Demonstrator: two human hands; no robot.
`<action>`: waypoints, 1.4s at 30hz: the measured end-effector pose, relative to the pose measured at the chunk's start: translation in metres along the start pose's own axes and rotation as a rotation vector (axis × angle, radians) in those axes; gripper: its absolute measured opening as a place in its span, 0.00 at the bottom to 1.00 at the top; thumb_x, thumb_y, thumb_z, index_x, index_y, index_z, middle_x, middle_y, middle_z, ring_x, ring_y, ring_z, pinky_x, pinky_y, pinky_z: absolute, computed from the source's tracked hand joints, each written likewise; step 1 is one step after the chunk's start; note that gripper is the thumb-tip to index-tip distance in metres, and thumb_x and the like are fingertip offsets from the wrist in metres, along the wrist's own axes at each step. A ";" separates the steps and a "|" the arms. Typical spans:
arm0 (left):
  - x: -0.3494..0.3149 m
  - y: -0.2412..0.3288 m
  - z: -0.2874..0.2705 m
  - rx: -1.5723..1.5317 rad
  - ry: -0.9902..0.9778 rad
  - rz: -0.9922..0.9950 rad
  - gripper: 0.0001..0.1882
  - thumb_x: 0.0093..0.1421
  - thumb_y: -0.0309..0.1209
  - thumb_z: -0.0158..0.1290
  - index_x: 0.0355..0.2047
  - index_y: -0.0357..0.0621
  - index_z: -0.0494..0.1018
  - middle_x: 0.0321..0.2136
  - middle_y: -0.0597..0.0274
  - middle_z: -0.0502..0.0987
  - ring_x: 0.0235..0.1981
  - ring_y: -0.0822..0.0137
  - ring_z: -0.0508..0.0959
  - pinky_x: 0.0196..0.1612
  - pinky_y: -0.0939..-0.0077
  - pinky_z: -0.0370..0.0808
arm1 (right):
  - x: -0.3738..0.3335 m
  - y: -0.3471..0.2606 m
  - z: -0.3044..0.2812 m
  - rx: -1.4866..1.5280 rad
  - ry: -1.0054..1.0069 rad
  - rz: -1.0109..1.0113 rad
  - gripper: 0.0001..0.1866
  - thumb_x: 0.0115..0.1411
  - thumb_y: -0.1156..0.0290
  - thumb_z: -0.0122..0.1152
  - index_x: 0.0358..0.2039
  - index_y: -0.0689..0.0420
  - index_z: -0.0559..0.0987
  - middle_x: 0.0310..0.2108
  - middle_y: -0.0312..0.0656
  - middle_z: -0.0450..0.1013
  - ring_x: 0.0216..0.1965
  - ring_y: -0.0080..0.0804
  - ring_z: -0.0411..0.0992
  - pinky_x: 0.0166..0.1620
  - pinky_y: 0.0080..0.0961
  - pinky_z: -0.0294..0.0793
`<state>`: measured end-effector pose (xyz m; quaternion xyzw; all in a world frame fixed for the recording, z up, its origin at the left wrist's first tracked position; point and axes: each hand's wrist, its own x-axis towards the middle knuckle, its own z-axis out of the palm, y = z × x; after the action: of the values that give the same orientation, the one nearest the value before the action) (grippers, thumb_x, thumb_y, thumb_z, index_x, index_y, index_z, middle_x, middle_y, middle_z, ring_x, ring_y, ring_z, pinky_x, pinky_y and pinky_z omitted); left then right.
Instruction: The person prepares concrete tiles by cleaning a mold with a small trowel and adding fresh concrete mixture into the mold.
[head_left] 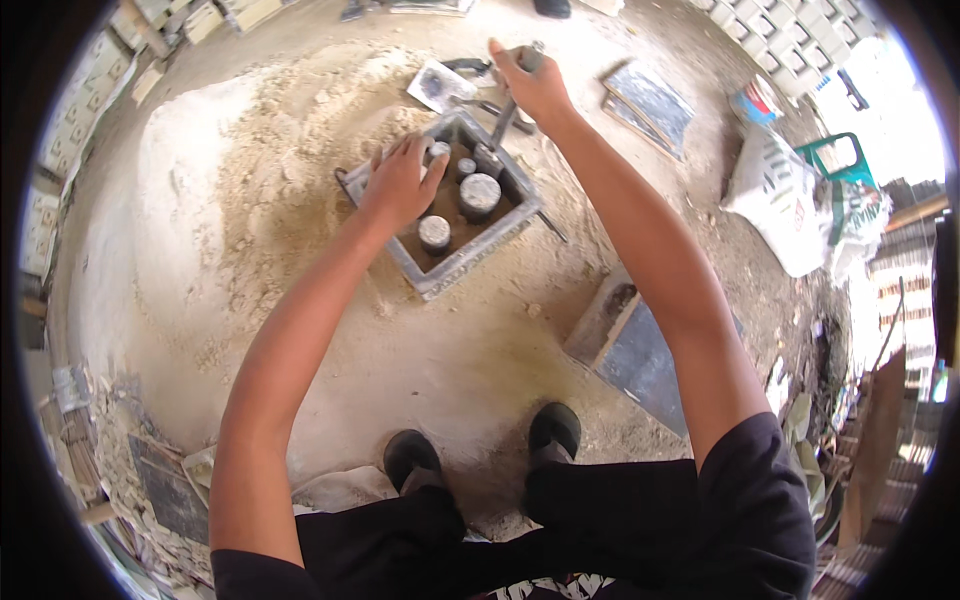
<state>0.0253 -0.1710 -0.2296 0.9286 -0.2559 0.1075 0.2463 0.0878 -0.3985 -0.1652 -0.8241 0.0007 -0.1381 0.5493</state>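
under both hands spreads a sandy floor. a square metal mould with round plugs sits beneath the left hand, whose spread fingers rest on its far-left edge. the right hand, beyond it, is clamped on an upright metal lever.

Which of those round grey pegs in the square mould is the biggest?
The middle peg, right of the left hand; its top is clearly wider than the others, such as the near peg.
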 end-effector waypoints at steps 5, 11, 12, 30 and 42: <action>0.001 0.037 0.016 -0.258 0.008 0.137 0.18 0.64 0.41 0.47 0.44 0.38 0.71 0.43 0.48 0.75 0.51 0.49 0.71 0.56 0.58 0.63 | -0.020 0.024 -0.023 -0.228 -0.224 -0.041 0.36 0.55 0.36 0.58 0.40 0.64 0.77 0.26 0.39 0.72 0.31 0.27 0.70 0.34 0.25 0.69; -0.039 0.094 0.041 -0.786 -0.302 0.012 0.16 0.64 0.38 0.49 0.36 0.35 0.75 0.35 0.54 0.78 0.39 0.63 0.76 0.45 0.71 0.71 | -0.079 0.047 -0.110 -0.497 -0.665 0.031 0.44 0.57 0.31 0.47 0.54 0.62 0.71 0.53 0.52 0.69 0.56 0.42 0.66 0.59 0.40 0.65; -0.048 0.098 0.045 -0.886 -0.418 -0.065 0.15 0.64 0.38 0.49 0.36 0.35 0.75 0.34 0.57 0.79 0.38 0.68 0.77 0.44 0.74 0.71 | -0.098 0.042 -0.136 -0.592 -0.638 0.148 0.44 0.57 0.30 0.44 0.56 0.60 0.70 0.55 0.51 0.67 0.59 0.43 0.64 0.61 0.42 0.62; -0.161 0.273 -0.038 -1.269 -0.581 -1.531 0.32 0.66 0.55 0.36 0.49 0.38 0.71 0.46 0.53 0.76 0.50 0.61 0.74 0.49 0.60 0.70 | -0.249 0.010 -0.409 -0.361 -0.458 0.984 0.38 0.67 0.39 0.30 0.50 0.64 0.73 0.49 0.54 0.72 0.56 0.41 0.68 0.60 0.38 0.63; -0.229 0.363 0.154 -2.160 0.463 -1.693 0.35 0.68 0.55 0.26 0.64 0.41 0.55 0.63 0.55 0.60 0.65 0.56 0.57 0.65 0.57 0.54 | -0.216 0.221 -0.312 0.197 -0.694 1.371 0.49 0.60 0.29 0.20 0.62 0.60 0.61 0.63 0.53 0.58 0.63 0.43 0.58 0.66 0.38 0.53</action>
<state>-0.3493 -0.4247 -0.2898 0.1132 0.4684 -0.1716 0.8593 -0.1584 -0.7349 -0.3024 -0.5830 0.3261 0.4995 0.5516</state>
